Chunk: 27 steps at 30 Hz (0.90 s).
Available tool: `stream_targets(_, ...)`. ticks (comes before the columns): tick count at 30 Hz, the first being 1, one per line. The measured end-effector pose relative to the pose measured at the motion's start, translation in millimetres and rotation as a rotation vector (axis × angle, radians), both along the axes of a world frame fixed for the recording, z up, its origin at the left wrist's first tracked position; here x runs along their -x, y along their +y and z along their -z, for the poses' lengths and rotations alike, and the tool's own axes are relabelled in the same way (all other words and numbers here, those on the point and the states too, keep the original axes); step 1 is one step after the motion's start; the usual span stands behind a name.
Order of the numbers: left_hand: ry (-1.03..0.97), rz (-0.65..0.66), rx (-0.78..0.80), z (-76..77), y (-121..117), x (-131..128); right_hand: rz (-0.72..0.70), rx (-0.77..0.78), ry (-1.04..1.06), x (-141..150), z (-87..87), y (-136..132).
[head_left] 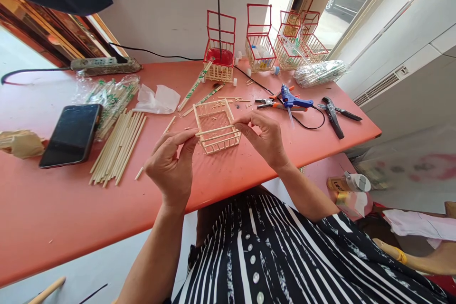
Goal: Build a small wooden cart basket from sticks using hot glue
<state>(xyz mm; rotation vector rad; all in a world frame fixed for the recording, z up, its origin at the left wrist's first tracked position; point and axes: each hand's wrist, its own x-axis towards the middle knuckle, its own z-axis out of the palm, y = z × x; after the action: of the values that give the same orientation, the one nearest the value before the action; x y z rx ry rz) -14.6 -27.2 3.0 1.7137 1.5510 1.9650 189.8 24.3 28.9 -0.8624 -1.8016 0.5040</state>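
Note:
A thin wooden stick (215, 130) runs level between my hands, along the near top side of a small open basket frame (221, 145) built of the same sticks. My left hand (171, 164) pinches the stick's left end between thumb and fingers. At its other end my right hand (265, 138) pinches it the same way, close to the frame's right corner. Whether the stick touches the frame along its length I cannot tell. The frame stands on the red table (160, 194), with small wood scraps inside and around it.
Loose sticks (117, 149) and a phone (73, 133) lie to the left. To the right are a blue glue gun (294, 99), orange-handled pliers (272, 103) and black cutters (335, 116). Behind stand several red-trimmed stick carts (261, 50); a red bowl (221, 57) sits in one.

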Motion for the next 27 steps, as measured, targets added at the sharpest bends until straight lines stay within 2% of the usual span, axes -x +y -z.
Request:
stream_targets(15, 0.106, -0.047, -0.044, 1.3, 0.3, 1.0, 0.033, -0.013, -0.046, -2.5, 0.2, -1.2)
stream_targets(21, 0.147, -0.019, -0.114, 0.0, -0.2, 0.9, 0.01, -0.023, -0.027, -2.4, 0.6, -1.6)
stream_targets(27, 0.167, -0.061, -0.175, 1.1, 1.4, -0.2, -0.026, -0.017, -0.049, -4.4, 0.5, -0.3)
